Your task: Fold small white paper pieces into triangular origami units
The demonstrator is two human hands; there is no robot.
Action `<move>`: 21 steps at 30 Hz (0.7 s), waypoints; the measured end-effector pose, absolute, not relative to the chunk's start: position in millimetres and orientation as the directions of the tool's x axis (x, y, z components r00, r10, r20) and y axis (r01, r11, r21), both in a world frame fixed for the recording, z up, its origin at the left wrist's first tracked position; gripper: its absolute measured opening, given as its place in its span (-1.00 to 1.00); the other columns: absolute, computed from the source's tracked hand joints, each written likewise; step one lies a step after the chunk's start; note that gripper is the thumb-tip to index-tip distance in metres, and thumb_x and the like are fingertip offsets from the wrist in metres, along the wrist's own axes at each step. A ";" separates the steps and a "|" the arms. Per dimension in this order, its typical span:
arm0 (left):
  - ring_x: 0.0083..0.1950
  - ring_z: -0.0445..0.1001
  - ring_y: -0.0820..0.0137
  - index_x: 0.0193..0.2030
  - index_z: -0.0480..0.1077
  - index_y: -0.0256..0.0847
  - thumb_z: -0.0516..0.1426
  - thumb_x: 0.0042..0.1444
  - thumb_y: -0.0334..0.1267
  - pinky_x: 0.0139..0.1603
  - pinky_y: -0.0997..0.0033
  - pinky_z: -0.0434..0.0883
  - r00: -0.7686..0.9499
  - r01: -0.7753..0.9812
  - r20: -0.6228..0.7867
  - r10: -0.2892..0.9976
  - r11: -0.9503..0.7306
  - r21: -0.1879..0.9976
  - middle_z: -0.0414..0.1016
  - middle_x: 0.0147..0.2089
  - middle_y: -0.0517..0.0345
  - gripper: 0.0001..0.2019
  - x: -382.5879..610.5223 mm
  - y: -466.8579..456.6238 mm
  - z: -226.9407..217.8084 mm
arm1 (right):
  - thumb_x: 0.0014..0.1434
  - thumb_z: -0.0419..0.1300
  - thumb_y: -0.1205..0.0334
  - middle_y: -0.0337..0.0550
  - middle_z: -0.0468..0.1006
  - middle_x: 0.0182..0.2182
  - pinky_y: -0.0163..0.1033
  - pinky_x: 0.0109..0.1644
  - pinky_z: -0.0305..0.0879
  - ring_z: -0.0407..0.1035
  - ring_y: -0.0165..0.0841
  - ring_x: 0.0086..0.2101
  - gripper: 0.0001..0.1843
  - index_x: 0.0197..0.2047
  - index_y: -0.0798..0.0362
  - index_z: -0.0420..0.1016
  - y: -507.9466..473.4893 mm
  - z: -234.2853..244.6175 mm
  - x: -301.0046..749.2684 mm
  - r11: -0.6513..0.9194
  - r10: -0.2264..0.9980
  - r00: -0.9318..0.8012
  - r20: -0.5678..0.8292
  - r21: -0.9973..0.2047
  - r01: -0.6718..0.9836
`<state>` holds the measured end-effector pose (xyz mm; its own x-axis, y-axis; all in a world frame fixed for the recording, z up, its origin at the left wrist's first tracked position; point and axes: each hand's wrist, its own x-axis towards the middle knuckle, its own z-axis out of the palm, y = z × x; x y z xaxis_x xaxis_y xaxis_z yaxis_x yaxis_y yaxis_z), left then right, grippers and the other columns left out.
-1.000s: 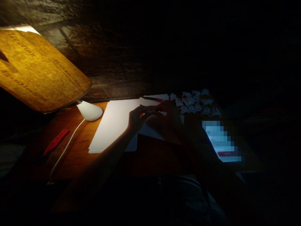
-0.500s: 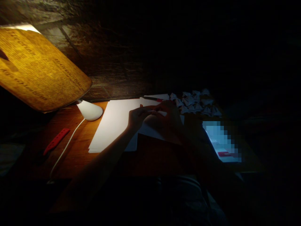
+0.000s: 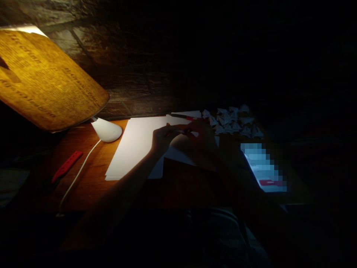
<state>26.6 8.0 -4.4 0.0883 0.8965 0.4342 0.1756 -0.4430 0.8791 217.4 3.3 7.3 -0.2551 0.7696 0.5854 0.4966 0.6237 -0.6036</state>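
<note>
Currently, the work is part-complete. Finished units: a cluster of small folded paper pieces [image 3: 224, 121], standing close together in loose rows at the far right of the wooden table [image 3: 103, 160]. An exact count cannot be taken, because the cluster lies in dim light. Unit in hand: a small pale piece [image 3: 180, 131], apparently paper, located between the two hands above the white sheets. The left hand [image 3: 161, 137] is narrowed, its fingertips pinching the near-left end of this piece. The right hand [image 3: 201, 134] is in deep shadow; its fingers appear drawn together on the opposite end. The folds of the piece are too small and dark to read, so its stage cannot be confirmed; judged by the two-handed pinch, it is probably unfinished. Unused stock: flat white sheets [image 3: 139, 145], lying left of and beneath the hands, with no folds visible. Ancillary items: a slim red-and-black tool [image 3: 189, 117] beyond the hands, a lit phone [image 3: 263, 173] at right, and a lamp [image 3: 107, 131] at left, with a red strip-shaped object [image 3: 67, 166] near its white cable [image 3: 79, 173].
</note>
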 end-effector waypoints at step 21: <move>-0.19 0.69 0.33 -0.27 0.68 -0.12 0.39 0.10 -0.27 -0.03 0.25 0.64 0.045 0.177 0.479 0.877 -0.479 0.860 0.74 -0.23 0.12 -0.94 27.8 11.3 -10.9 | 0.37 0.24 -0.05 -0.14 0.63 -0.32 -0.11 -0.09 0.36 0.46 -0.24 -0.24 -0.69 -0.27 -0.02 0.61 2.4 9.3 217.1 0.690 0.704 -0.201 0.681 -0.591 0.417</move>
<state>27.8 11.3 -10.9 0.0453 0.8767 0.4788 0.1769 -0.4788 0.8599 217.1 2.4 9.3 -0.2012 0.7044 0.6807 0.4169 0.6904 -0.5912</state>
